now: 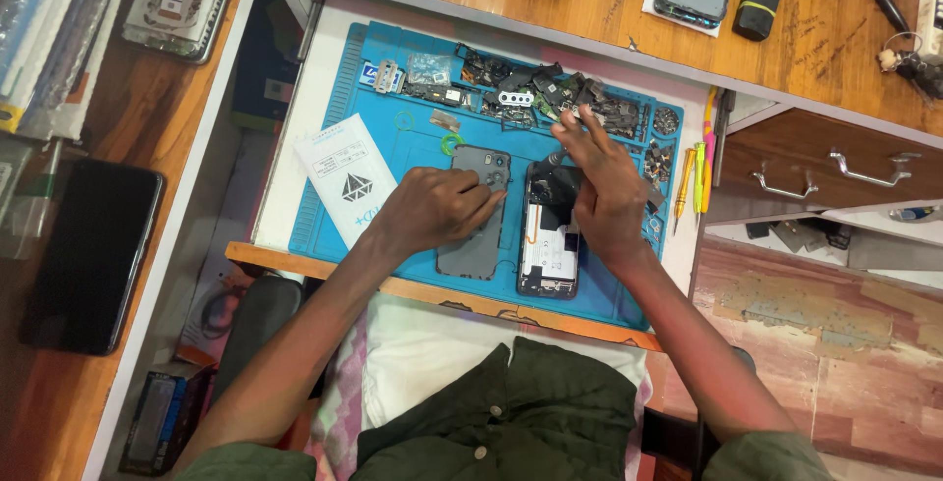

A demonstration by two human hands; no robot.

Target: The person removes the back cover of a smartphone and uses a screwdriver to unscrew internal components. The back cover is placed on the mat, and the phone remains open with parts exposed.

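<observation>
Left hand (437, 208) pressed on grey back cover (474, 212), fingers curled, right hand (604, 191) pinching a small tool over opened phone (549, 235), near blue mat's (413, 152) front edge

black phone (86, 253) left desk | white packet (346, 178) on mat | screwdrivers (698, 164) right | drawer handle (866, 168)

Two bare forearms reach forward from dark green short sleeves, converging towards the middle. The left hand (432, 208) lies palm down, fingers curled loosely inward, knuckles up. The right hand (604, 186) sits just beside it, wrist bent, index finger extended forward, thumb and other fingers pinched together.
</observation>
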